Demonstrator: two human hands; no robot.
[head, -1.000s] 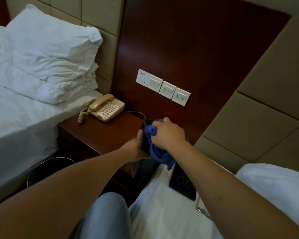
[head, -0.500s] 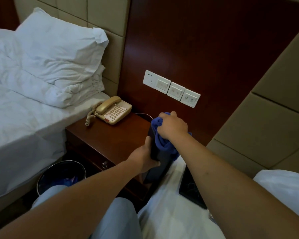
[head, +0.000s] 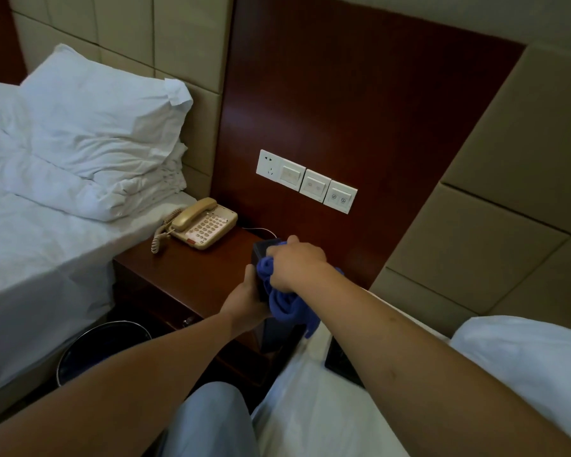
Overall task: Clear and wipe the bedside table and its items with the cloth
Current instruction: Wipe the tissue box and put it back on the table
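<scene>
Her left hand (head: 248,300) gripped a dark box (head: 261,255); the right hand (head: 294,262) rubbed it with the bunched cloth (head: 284,301). The telephone (head: 201,225) and wooden surface (head: 185,275) seemingly awaited wiping.

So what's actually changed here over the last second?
Little. The right hand has worked the blue cloth from the dark box's side up over its top. The left hand keeps steadying the box; nothing was let go. The telephone and bedside table stayed put.
</scene>
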